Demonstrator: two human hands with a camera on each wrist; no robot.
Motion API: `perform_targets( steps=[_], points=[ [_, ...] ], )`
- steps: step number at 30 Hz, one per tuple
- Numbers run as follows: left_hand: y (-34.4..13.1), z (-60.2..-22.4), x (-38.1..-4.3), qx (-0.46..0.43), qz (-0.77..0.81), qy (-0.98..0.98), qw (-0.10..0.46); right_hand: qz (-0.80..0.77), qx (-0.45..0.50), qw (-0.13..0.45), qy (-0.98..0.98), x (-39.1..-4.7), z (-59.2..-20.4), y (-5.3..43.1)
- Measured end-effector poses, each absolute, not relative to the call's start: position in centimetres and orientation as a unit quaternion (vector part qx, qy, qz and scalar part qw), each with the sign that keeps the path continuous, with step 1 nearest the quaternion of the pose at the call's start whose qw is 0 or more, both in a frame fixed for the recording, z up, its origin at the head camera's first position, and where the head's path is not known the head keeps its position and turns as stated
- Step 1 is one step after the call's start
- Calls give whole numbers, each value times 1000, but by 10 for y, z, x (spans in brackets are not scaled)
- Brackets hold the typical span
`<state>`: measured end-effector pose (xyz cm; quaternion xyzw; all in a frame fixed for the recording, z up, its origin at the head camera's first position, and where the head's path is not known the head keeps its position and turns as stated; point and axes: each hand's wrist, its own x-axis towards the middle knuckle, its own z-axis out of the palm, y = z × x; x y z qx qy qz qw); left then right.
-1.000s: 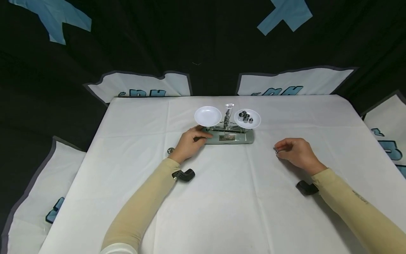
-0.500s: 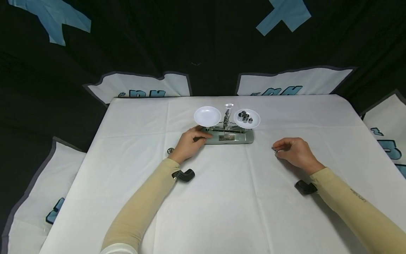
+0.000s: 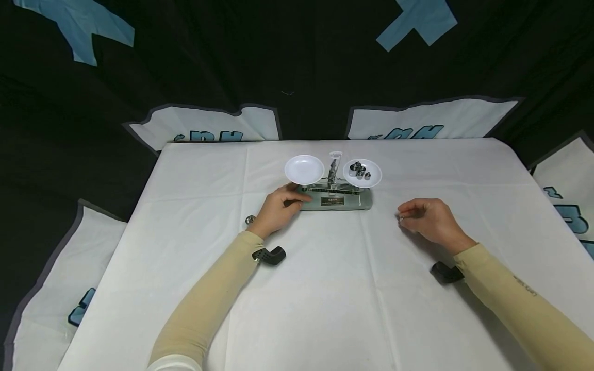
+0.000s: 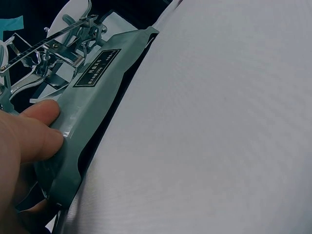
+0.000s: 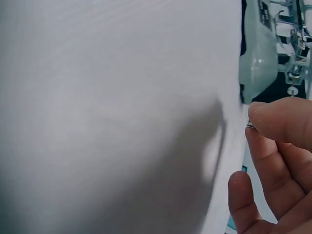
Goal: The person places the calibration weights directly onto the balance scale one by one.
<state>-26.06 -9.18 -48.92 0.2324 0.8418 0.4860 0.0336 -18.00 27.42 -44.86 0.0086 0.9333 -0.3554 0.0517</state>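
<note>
My left hand (image 3: 278, 208) holds the left end of a green-grey pan balance (image 3: 357, 203). In the left wrist view, the thumb and a finger lie on top of its base (image 4: 87, 114), while other fingers reach around the end. To the right of the balance, over the cloth, my right hand (image 3: 430, 220) pinches a small shiny metal piece (image 5: 250, 125) between thumb and fingertip. Skin hides most of that piece, so its shape cannot be made out. Several small metal weights (image 3: 360, 170) sit on the white right pan (image 3: 374, 168); nothing lies on the left pan (image 3: 303, 169).
A round metal object (image 3: 250, 219) lies on the cloth beside the left wrist. White cloth (image 3: 306, 309) covers the table, whose far edge borders a black curtain (image 3: 306, 67). Black wrist cameras (image 3: 270, 255) project from both forearms.
The right hand has shifted slightly left, and the small piece sits a little differently between its fingertips. Left hand, balance and weights have stayed put.
</note>
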Motion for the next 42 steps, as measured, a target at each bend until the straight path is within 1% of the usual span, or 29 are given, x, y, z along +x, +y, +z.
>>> perform_targets(
  steps=[17,25,34,42],
  points=[
    [-91,-490,-261,219,465,857,34,-352,6,36,935,-189,-417,270],
    [-92,-490,-262,225,468,854,32,-349,-7,13,937,-195,-399,270],
    [-92,-489,-262,219,473,853,33,-351,-18,-7,936,-208,-380,257],
    [-92,-491,-262,223,472,852,33,-350,-22,-2,937,-218,-372,247]
  ],
)
